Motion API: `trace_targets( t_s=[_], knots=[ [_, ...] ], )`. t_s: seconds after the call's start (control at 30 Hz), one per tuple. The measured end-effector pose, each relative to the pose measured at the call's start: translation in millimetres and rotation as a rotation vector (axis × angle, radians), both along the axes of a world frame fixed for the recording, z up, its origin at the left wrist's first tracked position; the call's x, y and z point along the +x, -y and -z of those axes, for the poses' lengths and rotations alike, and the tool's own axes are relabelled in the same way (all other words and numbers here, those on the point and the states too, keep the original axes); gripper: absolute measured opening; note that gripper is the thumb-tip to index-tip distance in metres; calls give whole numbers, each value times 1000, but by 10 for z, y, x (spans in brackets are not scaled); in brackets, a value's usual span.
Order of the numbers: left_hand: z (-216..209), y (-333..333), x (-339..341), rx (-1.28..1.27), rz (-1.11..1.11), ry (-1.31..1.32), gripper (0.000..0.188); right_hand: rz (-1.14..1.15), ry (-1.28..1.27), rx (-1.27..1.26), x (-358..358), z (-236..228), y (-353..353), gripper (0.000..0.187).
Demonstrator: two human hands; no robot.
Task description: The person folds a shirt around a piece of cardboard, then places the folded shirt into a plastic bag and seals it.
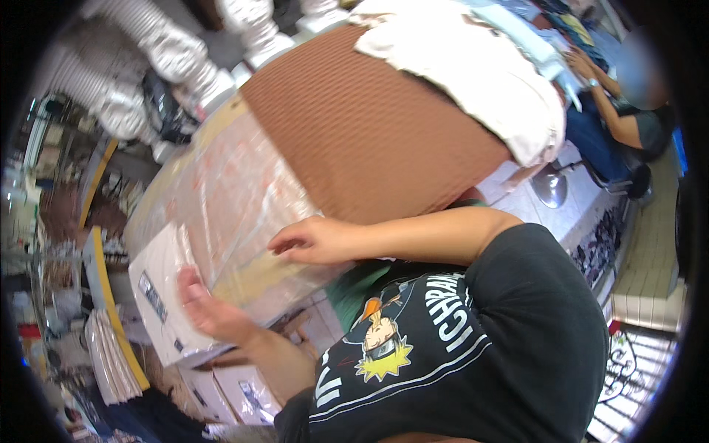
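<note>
Package (156, 269), pale and flat, at left end of plastic-covered desk (229, 173). Left hand (213, 308) at its right edge; cannot tell if grip clamped. Right hand (316, 240) empty, grip apart. Brown cloth (369, 125) beyond.

The packet (164, 255) is whitish with a dark label patch. Under it, the bench (229, 184) shows tan and greyish, with reddish streaks. The cloth (369, 125) beyond is brown, finely lined with parallel ribs; the heaped fabric (473, 81) is plain cream-white. The T-shirt (532, 325) is black, with white lettering and a yellow-haired, orange-accented cartoon figure.
</note>
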State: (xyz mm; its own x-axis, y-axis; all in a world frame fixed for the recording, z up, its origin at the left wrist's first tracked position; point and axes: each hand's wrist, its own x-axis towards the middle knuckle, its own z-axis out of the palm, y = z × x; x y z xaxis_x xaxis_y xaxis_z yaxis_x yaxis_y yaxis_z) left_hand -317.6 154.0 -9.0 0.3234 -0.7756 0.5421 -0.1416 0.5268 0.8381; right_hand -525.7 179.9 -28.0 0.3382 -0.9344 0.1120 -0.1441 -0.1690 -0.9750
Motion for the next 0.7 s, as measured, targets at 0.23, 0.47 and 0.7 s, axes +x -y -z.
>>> trace_targets(
  t_s=[0.23,0.47,0.7],
  knots=[
    [256,-478,-1451,102,629,510,15,610,-166,-64,-1964,-456,-1035,32],
    [236,-428,-2442,167,765,572,14,1237,-677,-197,-3847,-543,-1553,41],
    [30,182,-3536,-93,890,707,14,1349,-709,145,-5190,-399,-1447,32]
  ],
)
